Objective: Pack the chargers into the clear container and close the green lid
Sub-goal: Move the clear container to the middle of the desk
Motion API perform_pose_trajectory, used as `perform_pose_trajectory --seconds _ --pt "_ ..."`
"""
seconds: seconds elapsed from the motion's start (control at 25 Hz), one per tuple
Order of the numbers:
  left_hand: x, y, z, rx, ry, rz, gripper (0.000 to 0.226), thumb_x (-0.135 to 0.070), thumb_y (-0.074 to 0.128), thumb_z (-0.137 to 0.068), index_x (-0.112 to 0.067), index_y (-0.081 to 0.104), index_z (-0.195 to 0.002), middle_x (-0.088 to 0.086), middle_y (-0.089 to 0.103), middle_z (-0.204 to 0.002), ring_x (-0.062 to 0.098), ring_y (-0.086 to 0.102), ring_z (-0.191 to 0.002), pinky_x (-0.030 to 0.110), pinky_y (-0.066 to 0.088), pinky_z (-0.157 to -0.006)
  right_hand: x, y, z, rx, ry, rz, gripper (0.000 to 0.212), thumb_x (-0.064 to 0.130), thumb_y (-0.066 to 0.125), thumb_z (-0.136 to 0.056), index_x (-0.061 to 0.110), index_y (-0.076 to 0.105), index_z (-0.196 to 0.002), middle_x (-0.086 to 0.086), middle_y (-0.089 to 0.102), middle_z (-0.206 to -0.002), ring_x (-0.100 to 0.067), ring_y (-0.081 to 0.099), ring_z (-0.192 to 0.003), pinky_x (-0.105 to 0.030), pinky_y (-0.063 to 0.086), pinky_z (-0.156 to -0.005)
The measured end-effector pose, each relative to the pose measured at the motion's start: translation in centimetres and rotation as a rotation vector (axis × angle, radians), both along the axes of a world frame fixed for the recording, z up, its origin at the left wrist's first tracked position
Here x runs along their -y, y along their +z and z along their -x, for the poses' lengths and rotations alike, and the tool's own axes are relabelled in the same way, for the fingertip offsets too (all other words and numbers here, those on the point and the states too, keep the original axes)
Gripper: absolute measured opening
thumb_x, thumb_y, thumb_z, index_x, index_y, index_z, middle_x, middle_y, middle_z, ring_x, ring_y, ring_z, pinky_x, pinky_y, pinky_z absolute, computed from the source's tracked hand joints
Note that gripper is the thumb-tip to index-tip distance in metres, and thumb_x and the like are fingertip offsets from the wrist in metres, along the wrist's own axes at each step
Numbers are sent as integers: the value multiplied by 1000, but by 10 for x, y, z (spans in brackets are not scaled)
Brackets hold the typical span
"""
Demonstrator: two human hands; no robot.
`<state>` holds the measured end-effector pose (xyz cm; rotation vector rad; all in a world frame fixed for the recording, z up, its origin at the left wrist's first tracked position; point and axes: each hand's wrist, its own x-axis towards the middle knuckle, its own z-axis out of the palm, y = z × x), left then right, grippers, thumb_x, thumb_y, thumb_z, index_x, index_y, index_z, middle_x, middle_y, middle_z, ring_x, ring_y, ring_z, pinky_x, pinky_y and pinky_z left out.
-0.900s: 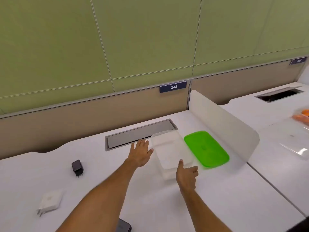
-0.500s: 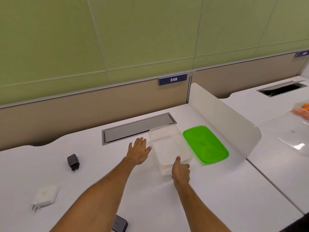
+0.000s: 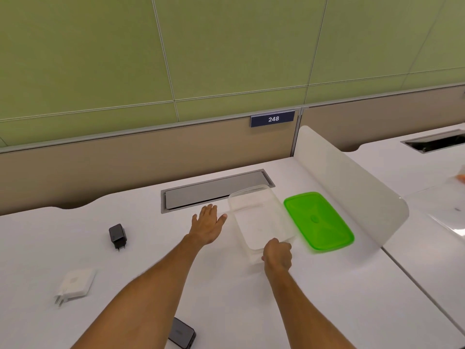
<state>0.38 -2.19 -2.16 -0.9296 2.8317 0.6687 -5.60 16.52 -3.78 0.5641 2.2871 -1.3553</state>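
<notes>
The clear container (image 3: 259,217) stands open in the middle of the white desk, with nothing in it. Its green lid (image 3: 318,221) lies flat just to its right. My right hand (image 3: 278,255) grips the container's near rim. My left hand (image 3: 207,224) rests flat on the desk with fingers spread, just left of the container and apart from it. A black charger (image 3: 117,235) lies further left. A white charger (image 3: 75,284) with its prongs out lies at the near left. A dark grey charger (image 3: 181,333) shows partly under my left forearm.
A grey cable hatch (image 3: 214,191) is set into the desk behind the container. A white divider panel (image 3: 352,182) stands along the right edge, close behind the lid. Beyond it is a neighbouring desk (image 3: 427,172) with another person's fingertips at the far right.
My right hand has closed onto the container's near rim; earlier its fingers were looser beside it. My left hand stayed flat on the desk. The view shifted slightly.
</notes>
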Motion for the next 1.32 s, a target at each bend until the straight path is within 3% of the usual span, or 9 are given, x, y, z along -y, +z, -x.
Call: perform_pose_trajectory --seconds 0.12,0.36,0.48,0.72,0.96,1.16,1.32 --pt "10 5 -6 -81 107 -103 64 -50 21 -100 -13 12 -151 7 8 -162 23 4 -149 48 5 -120 3 9 6 -107 57 -63 37 20 36 -92 0 47 -122 -23 66 -111 -39 61 -102 -40 46 -85" --pt "37 21 -20 -336 400 -460 69 -57 29 -96 -17 17 -150 8 20 -159 30 24 -143 48 25 -116 18 22 25 -282 262 -74 32 20 39 -90 -1 59 -104 -20 67 -104 -37 62 -97 -39 46 -84" --pt "53 25 -31 -370 532 -558 67 -58 27 -96 -18 20 -150 10 27 -156 33 32 -139 49 31 -112 35 27 34 -344 371 -71 31 20 41 -90 -1 61 -100 -18 67 -102 -37 61 -96 -37 45 -81" --pt "76 22 -52 -512 744 -779 64 -59 30 -95 -12 47 -135 10 52 -137 30 51 -121 45 38 -107 69 36 49 -413 563 -87 23 21 48 -84 9 46 -64 -13 61 -77 -31 54 -73 -32 41 -66" --pt "87 21 -67 -589 799 -790 64 -61 31 -93 -11 55 -126 11 59 -123 30 56 -112 47 43 -104 98 38 60 -460 675 -164 31 34 53 -89 5 63 -87 -8 63 -83 -28 57 -76 -29 42 -69" --pt "90 13 -75 -611 841 -800 68 -63 31 -91 -15 48 -136 9 51 -137 30 49 -125 47 38 -109 113 29 59 -455 700 -164 39 41 45 -95 7 60 -85 -8 62 -86 -27 57 -78 -30 42 -70" --pt "85 4 -84 -618 859 -787 66 -62 31 -91 -16 49 -135 8 52 -136 30 50 -122 48 39 -108 116 19 55 -447 714 -186 49 44 38 -98 4 65 -93 -8 62 -88 -26 58 -81 -33 45 -76"
